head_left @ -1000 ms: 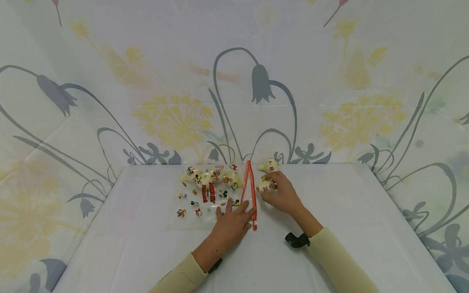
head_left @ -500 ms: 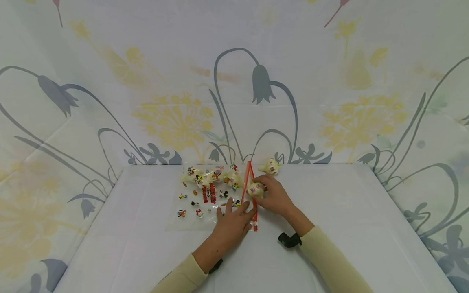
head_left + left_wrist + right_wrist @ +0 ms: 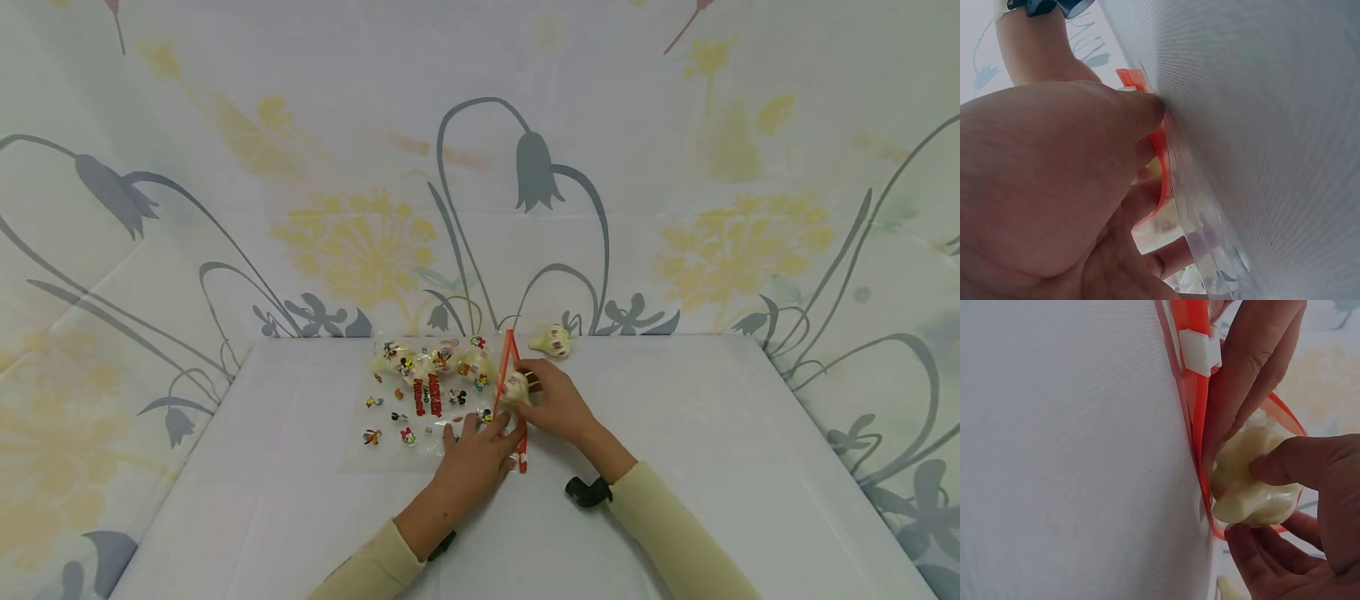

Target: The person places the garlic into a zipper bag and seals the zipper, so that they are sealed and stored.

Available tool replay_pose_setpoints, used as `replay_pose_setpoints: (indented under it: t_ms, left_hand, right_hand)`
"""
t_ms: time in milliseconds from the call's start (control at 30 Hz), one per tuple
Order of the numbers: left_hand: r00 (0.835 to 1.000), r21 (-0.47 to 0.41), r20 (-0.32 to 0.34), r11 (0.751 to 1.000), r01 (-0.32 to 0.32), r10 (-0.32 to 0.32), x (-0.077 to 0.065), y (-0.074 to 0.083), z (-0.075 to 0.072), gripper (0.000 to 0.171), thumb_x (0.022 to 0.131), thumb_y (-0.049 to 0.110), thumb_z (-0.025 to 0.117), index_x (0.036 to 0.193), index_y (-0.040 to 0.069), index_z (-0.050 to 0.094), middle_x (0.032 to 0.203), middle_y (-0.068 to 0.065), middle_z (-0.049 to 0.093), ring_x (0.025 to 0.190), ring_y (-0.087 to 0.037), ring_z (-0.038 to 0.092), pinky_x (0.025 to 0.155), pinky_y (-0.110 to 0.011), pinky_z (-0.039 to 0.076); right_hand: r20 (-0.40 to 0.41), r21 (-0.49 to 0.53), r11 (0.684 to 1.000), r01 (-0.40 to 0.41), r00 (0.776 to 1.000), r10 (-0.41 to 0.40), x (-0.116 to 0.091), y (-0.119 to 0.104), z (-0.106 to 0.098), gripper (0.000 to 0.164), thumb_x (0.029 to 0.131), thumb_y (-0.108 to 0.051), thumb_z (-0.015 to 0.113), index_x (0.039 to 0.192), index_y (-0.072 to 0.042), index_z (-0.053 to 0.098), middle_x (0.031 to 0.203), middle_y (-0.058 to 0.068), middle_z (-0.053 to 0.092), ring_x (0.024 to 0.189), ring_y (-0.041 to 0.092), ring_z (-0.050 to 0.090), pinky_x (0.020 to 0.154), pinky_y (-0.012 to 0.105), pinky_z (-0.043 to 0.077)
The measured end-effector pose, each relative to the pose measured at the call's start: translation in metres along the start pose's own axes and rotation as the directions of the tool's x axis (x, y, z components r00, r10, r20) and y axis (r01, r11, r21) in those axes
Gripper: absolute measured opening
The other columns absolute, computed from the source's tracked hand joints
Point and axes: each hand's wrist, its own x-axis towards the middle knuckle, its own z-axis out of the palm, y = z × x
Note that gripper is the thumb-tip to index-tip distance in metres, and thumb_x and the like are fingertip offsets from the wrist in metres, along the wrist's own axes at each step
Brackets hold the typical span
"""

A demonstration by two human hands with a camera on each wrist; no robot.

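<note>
A clear zip bag with cartoon prints lies flat, its red zip strip parted into a gap on the right side. My right hand holds a cream garlic bulb between thumb and fingers right in that mouth. The left hand rests with spread fingers on the bag's near right part, some fingers along the red strip, the thumb down by the table. Several more garlic bulbs show through the plastic at the bag's far side.
Another garlic bulb lies at the back edge of the white table, right of the bag. A white slider sits on the red strip. Behind stands a flower-printed cloth backdrop.
The right hand has moved left with the garlic bulb, from beside the bag into its mouth. The left hand has stayed on the bag.
</note>
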Motion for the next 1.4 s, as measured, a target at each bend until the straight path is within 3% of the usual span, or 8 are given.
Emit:
replay_pose_setpoints:
  t_ms: [600, 933, 1233, 1400]
  left_hand:
    - [0.997, 0.097, -0.082, 0.995, -0.003, 0.011, -0.001, 0.003, 0.003, 0.049, 0.104, 0.043, 0.067, 0.152, 0.033, 0.060, 0.160, 0.005, 0.052, 0.134, -0.034, 0.054, 0.095, -0.072, 0.052]
    - [0.994, 0.107, -0.108, 0.994, -0.009, 0.021, -0.003, 0.004, 0.005, 0.049, 0.105, 0.044, 0.067, 0.152, 0.032, 0.060, 0.159, 0.005, 0.053, 0.131, -0.035, 0.054, 0.092, -0.071, 0.054]
    - [0.979, 0.147, -0.198, 0.989, -0.027, 0.057, -0.002, 0.005, 0.007, 0.047, 0.100, 0.042, 0.074, 0.146, 0.031, 0.066, 0.150, 0.005, 0.058, 0.123, -0.034, 0.058, 0.086, -0.068, 0.056]
    - [0.979, 0.168, -0.198, 0.986, -0.024, 0.058, -0.003, 0.005, 0.008, 0.046, 0.101, 0.042, 0.074, 0.145, 0.031, 0.066, 0.149, 0.005, 0.059, 0.122, -0.034, 0.059, 0.085, -0.067, 0.057]
  right_hand:
    - [-0.015, 0.048, 0.999, -0.013, 1.000, 0.013, 0.005, -0.003, 0.008, 0.050, 0.088, 0.002, 0.080, 0.135, 0.004, 0.062, 0.126, 0.017, 0.066, 0.106, 0.030, 0.073, 0.095, 0.043, 0.060]
    - [0.019, 0.041, 0.996, -0.081, 0.997, 0.080, 0.013, -0.005, 0.015, 0.046, 0.092, -0.004, 0.079, 0.134, 0.004, 0.063, 0.122, 0.016, 0.070, 0.103, 0.028, 0.073, 0.091, 0.044, 0.061]
    - [0.030, -0.011, 0.995, -0.097, 0.995, 0.098, 0.023, -0.007, 0.014, 0.035, 0.093, -0.008, 0.080, 0.125, 0.002, 0.069, 0.112, 0.013, 0.073, 0.101, 0.027, 0.074, 0.088, 0.042, 0.062]
    - [0.050, 0.002, 0.993, -0.116, 0.992, 0.116, 0.030, -0.009, 0.017, 0.028, 0.092, -0.009, 0.082, 0.116, -0.001, 0.073, 0.108, 0.010, 0.074, 0.097, 0.024, 0.075, 0.086, 0.040, 0.062]
